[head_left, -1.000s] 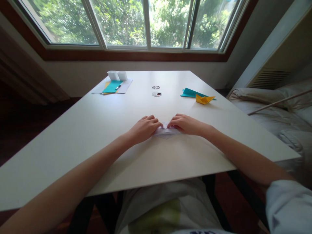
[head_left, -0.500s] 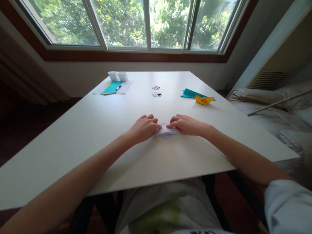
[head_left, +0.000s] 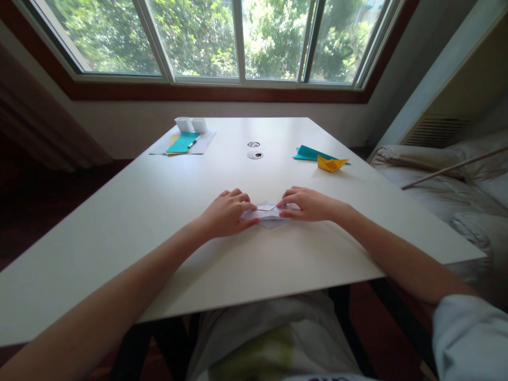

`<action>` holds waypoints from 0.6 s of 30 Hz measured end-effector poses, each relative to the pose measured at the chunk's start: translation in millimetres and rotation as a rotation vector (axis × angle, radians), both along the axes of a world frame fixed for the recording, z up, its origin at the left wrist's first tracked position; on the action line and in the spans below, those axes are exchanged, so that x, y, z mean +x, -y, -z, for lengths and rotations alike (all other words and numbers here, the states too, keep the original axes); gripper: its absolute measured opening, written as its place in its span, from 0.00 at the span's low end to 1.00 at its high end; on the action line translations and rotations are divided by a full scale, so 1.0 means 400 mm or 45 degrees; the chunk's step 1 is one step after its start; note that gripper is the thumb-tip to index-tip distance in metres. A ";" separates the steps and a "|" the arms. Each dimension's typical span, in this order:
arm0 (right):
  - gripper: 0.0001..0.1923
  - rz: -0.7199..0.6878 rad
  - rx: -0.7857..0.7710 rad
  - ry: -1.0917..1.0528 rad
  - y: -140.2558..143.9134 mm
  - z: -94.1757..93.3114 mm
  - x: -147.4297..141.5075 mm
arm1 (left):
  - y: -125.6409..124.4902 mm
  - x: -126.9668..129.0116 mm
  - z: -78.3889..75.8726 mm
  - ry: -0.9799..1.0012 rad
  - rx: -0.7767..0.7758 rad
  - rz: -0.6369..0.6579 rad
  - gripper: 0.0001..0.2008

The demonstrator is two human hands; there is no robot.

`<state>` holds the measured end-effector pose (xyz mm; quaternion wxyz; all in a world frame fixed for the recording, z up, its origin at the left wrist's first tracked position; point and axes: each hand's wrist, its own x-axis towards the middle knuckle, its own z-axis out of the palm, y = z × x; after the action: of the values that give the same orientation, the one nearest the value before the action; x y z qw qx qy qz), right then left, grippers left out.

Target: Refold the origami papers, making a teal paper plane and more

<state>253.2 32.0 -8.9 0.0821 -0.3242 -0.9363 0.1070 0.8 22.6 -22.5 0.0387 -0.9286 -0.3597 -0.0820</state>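
Note:
A small folded piece of white paper lies on the white table in front of me. My left hand pinches its left end with curled fingers. My right hand holds its right end the same way. The paper's middle shows between the two hands, with a point toward me. Much of the paper is hidden under my fingers.
A yellow paper boat sits on a teal sheet at the far right. At the far left lie paper sheets, a teal sheet, a pen and two white cups. Two round cable holes are mid-table. A bed stands to the right.
Both hands have drawn slightly apart, so more of the white paper shows between them. My left hand has shifted a little to the left and toward me.

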 end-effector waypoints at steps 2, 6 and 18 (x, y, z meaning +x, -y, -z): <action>0.19 0.029 0.050 -0.002 0.003 0.004 -0.008 | -0.001 0.003 0.008 0.030 0.039 -0.010 0.19; 0.17 0.096 0.107 -0.007 0.004 0.017 -0.025 | -0.004 0.012 0.023 0.086 0.109 -0.004 0.18; 0.12 -0.065 0.192 -0.155 0.000 0.046 -0.039 | -0.001 0.029 0.030 0.108 0.067 -0.035 0.14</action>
<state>237.8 32.1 -27.5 0.1601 -0.2860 -0.9430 0.0579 12.2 23.2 -34.3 0.0491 -0.9180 -0.3715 -0.1302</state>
